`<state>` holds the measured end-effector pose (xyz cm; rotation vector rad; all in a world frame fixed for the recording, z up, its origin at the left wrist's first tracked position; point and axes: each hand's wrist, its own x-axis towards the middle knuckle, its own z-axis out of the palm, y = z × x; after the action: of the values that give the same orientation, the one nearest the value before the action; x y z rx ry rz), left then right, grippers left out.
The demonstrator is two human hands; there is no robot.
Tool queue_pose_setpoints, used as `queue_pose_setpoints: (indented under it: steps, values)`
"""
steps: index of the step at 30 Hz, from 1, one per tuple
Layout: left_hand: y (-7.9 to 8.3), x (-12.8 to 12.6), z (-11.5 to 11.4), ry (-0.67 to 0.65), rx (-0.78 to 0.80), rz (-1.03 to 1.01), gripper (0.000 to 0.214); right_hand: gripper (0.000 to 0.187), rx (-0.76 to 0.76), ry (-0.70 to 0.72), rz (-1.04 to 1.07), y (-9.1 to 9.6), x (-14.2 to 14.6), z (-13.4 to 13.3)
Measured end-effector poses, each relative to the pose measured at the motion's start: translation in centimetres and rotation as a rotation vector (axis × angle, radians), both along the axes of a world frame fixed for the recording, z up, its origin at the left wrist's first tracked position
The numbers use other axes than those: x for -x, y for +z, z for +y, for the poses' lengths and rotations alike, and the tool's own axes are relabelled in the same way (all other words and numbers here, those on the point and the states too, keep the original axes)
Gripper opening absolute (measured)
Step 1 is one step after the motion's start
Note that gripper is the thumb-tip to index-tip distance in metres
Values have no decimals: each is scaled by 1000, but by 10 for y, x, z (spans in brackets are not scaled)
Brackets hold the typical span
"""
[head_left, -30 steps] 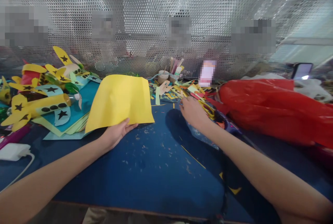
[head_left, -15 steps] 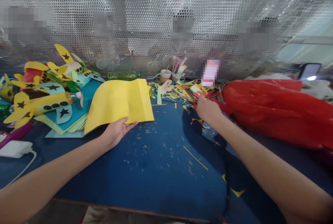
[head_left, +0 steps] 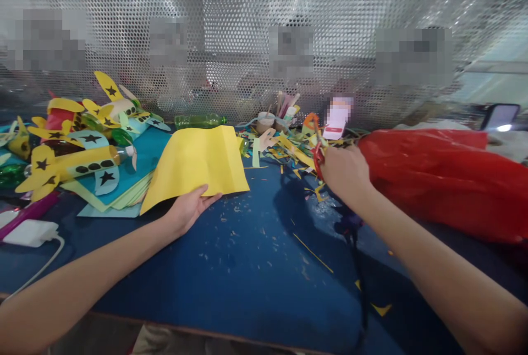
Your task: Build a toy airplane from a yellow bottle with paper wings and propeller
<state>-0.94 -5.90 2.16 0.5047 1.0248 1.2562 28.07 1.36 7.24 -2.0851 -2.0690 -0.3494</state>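
**Blue tabletop [head_left: 256, 289] strewn with paper crafts, two bare hands reaching across it**

Flecked with pale specks, the smooth tabletop is stretching away, a pointed yellow scrap [head_left: 382, 309] lying near at right. Both forearms [head_left: 91, 267] are extending forward from the lower corners. Left of centre, a thin yellow sheet [head_left: 198, 159] is bowing upward, its surface creased toward the right. The left hand [head_left: 192, 209] is pinching its near edge, thumb above, fingers beneath. Slightly farther off, the right hand [head_left: 346, 170], back uppermost, is gripping what look like red-handled scissors [head_left: 317, 161], fingers curled tight and hiding most of them. At left, bottle-bodied toy planes [head_left: 91, 165] with black stars are resting by stacked coloured paper [head_left: 127, 195]; at right, a glossy red plastic bag [head_left: 429, 184] is slumping. Beyond, paper cuttings [head_left: 297, 151] are lying before a perforated silver screen [head_left: 239, 19].
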Motion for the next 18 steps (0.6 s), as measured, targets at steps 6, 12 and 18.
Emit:
queue_pose_setpoints:
  steps: [6, 12, 18]
  values:
    - [-3, -2, 0, 21, 24, -6, 43, 18, -177, -75, -126, 41, 7, -27]
    - [-9, 2, 6, -3, -30, -11, 45, 23, 110, -8, 135, 45, -52, 6]
    - [-7, 0, 6, -9, -28, 20, 49, 49, 585, -52, -115, 29, -94, 25]
